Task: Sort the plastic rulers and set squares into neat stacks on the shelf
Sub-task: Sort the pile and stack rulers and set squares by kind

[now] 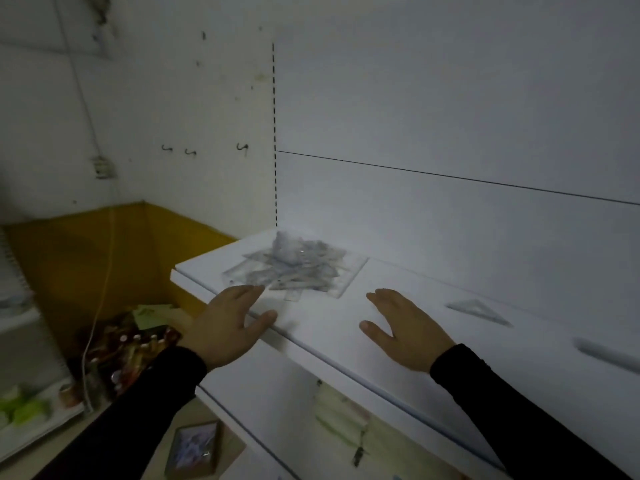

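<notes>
One shelf (pixel 346 327) carries the sorting. One jumbled pile (pixel 294 268) of clear rulers and set squares lies just beyond the left hand (pixel 225 327) — too blurred and overlapped to count piece by piece. One set square (pixel 479 310) lies alone, right of the right hand (pixel 408 327). One ruler (pixel 609 355) lies further right still — blurred. Two hands, both with fingers extended. Three hooks (pixel 189 152) on the wall above the left hand.
</notes>
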